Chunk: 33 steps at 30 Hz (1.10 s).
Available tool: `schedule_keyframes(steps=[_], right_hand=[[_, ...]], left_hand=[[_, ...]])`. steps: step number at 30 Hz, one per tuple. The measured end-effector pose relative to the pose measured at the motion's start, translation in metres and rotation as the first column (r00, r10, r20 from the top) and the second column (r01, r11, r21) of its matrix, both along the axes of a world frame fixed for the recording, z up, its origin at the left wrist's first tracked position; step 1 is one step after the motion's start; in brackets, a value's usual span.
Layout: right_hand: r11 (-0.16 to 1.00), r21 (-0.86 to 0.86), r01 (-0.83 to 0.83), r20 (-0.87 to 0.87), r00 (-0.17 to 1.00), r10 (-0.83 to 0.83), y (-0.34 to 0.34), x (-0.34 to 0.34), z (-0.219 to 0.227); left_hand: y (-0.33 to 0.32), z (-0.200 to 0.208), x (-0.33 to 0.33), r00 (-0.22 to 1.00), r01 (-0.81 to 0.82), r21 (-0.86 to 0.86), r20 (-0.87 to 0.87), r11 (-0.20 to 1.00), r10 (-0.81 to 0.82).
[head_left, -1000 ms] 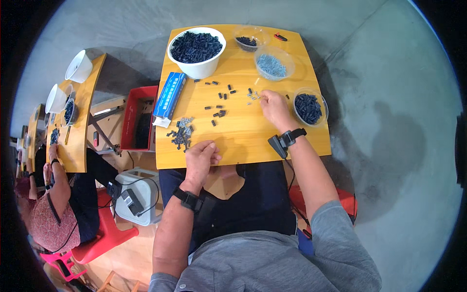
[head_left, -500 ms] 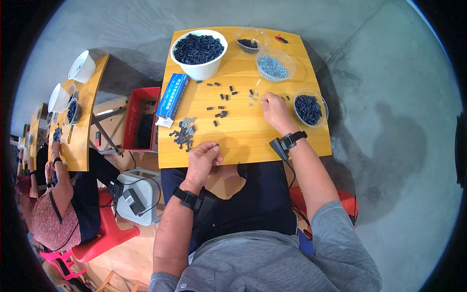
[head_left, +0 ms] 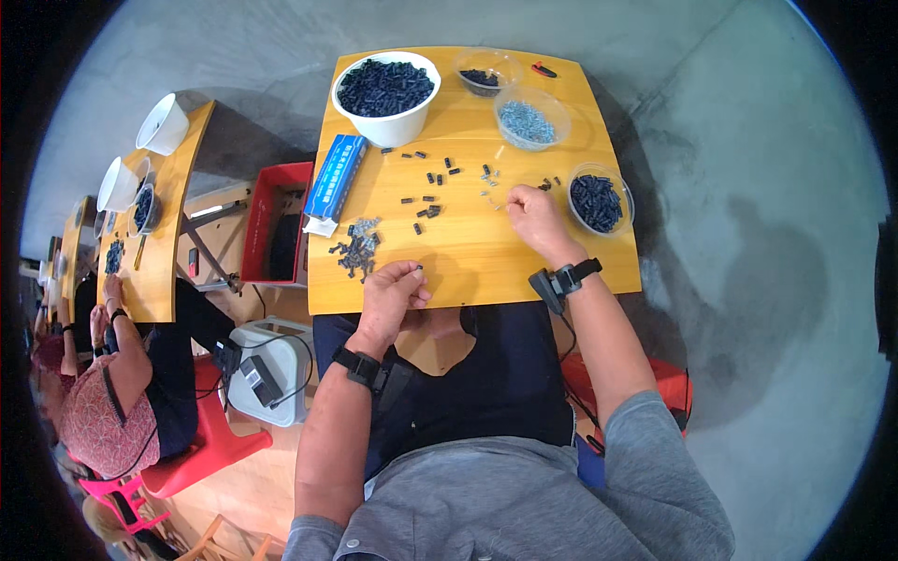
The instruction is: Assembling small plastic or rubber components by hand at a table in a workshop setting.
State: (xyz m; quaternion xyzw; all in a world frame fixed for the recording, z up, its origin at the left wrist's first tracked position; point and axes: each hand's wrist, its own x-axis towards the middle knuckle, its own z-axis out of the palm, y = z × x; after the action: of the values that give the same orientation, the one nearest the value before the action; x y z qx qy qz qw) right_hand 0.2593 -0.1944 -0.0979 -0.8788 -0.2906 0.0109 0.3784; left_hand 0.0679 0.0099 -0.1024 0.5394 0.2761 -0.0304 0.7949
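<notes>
Thumb and fingers of my left hand (head_left: 388, 297) pinch a small black piece (head_left: 419, 267) above the table's near edge. My right hand (head_left: 540, 220) is closed, its fingertips down near a few small silvery screws (head_left: 489, 194); whatever it holds is hidden. Loose black plastic pieces (head_left: 430, 211) lie scattered between the hands and the back of the table. Left of my left hand sits a pile of dark pieces and screws (head_left: 357, 252). A clear tub of black pieces (head_left: 597, 202) stands just right of my right hand.
On the wooden table (head_left: 468, 280) stand a white bucket of black pieces (head_left: 385, 89), a clear tub of screws (head_left: 528, 122), another clear tub (head_left: 482, 79) and a blue box (head_left: 337, 182). A red bin (head_left: 276, 220) is left of it. A co-worker (head_left: 112, 402) sits farther left.
The whole view has shifted slightly. My left hand still pinches the black piece, and my right hand stays closed near the screws.
</notes>
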Motion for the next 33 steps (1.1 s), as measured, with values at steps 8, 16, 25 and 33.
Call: schedule_keyframes(steps=[8, 16, 25, 33], right_hand=[[1.0, -0.015, 0.004, -0.023, 1.0, -0.004, -0.001, 0.001, 0.0], [0.988, -0.156, -0.009, 0.0, 1.0, 0.009, 0.009, 0.002, 0.008], [0.971, -0.24, 0.001, 0.013, 1.0, 0.002, 0.014, -0.001, 0.008], [0.973, -0.229, 0.02, 0.102, 0.995, 0.004, 0.019, -0.004, 0.0]], left_hand=[[-0.002, 0.0, 0.0, 1.0, -0.014, 0.017, -0.002, 1.0, 0.014], [-0.001, 0.0, 0.0, 1.0, -0.024, 0.018, -0.001, 1.0, 0.024], [-0.002, 0.0, -0.001, 0.999, -0.031, 0.012, 0.017, 0.999, 0.03], [-0.002, -0.002, -0.002, 0.999, -0.031, 0.003, 0.02, 1.0, 0.031]])
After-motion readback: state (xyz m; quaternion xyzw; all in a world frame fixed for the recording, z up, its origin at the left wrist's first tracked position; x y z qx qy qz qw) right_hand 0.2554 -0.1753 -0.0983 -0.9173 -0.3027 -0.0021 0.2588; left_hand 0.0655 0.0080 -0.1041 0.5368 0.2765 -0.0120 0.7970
